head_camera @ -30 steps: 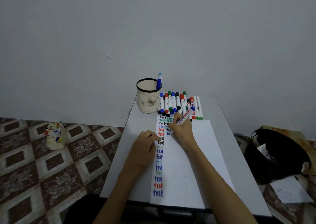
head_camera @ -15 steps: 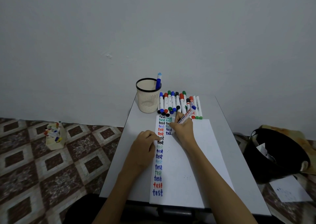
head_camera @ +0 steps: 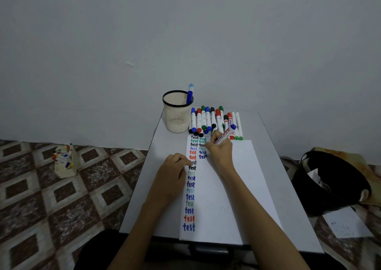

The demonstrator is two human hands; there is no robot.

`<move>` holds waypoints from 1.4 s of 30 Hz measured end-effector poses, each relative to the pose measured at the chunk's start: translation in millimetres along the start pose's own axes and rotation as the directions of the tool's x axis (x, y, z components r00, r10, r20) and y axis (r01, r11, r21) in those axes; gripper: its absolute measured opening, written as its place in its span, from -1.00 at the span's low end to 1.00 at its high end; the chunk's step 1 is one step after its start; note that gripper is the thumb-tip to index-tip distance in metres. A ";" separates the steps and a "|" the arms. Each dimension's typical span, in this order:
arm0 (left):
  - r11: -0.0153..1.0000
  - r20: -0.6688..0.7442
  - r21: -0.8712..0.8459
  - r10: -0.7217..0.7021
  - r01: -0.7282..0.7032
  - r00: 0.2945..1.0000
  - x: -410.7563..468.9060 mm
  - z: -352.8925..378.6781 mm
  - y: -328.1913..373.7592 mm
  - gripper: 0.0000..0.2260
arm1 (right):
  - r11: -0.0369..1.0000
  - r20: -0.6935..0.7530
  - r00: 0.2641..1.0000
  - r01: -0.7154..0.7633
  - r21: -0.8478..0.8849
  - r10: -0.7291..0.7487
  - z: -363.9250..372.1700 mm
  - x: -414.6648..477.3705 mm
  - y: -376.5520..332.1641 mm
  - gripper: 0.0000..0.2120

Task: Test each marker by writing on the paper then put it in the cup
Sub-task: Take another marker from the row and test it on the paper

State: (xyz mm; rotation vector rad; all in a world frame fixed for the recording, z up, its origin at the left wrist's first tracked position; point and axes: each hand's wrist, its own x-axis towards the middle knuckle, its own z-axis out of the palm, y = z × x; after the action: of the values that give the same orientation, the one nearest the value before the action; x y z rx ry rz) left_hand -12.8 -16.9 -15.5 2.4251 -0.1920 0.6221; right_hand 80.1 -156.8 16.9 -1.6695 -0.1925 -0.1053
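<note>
Little has moved since the earlier frames: the right hand (head_camera: 220, 152) has only edged along its line, and the left hand (head_camera: 173, 175) lies where it did.

On the bench (head_camera: 268, 146), the one sheet of paper (head_camera: 226, 187) carries seventeen "test" words in the first column and about six in the second. The single cup (head_camera: 177, 115) holds one blue marker (head_camera: 190, 93). About a dozen markers (head_camera: 208, 119) lie in a row beside the cup, so most of the task looks undone.

The right hand pinches the marker (head_camera: 223, 137) with its tip on the paper. The left hand rests loosely curled on the sheet and holds nothing.
</note>
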 end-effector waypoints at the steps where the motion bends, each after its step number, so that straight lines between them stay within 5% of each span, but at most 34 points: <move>1: 1.000 -0.001 0.003 0.001 -0.001 1.000 -0.1 -0.1 0.0 -0.85 | 1.000 0.004 1.000 -0.004 -0.013 0.004 0.7 0.6 1.3 -0.67; 6: 1.000 -0.008 -0.007 0.009 -0.009 1.000 -0.8 -3.0 4.2 -0.71 | 0.973 0.067 0.983 -0.180 0.147 0.172 1.5 5.1 3.1 -0.70; 12: 0.988 -0.058 -0.149 -0.052 0.043 0.997 3.5 -8.0 4.8 -0.75 | 0.952 -0.040 0.993 -0.094 0.290 0.111 -11.9 5.7 -4.8 -0.68; 15: 0.911 -0.089 -0.366 -0.240 0.192 0.967 4.2 -15.8 5.8 -0.74 | 0.901 0.071 0.991 -0.132 0.414 0.113 -19.2 -0.6 -12.1 -0.79; 20: 0.786 -0.061 -0.559 -0.355 0.263 0.933 2.1 -26.0 8.4 -0.81 | 0.769 0.324 0.937 -0.301 0.564 0.130 -27.0 -21.6 -13.2 -0.88; 27: 0.703 -0.046 -0.653 -0.406 0.280 0.913 0.4 -30.3 10.5 -0.82 | 0.826 0.286 0.953 -0.237 0.511 0.097 -36.5 -36.2 -11.9 -0.79; 42: 0.630 0.036 -0.725 -0.371 0.280 0.928 -0.4 -34.7 14.7 -0.87 | 0.815 0.484 0.868 -0.355 0.458 0.107 -36.0 -39.2 -10.9 -0.94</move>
State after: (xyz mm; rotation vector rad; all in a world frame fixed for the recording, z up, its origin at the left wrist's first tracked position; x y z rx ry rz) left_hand -30.8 -7.7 16.4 1.5809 0.0592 0.4065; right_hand 41.2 -194.0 24.3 -1.1143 -0.3184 0.4903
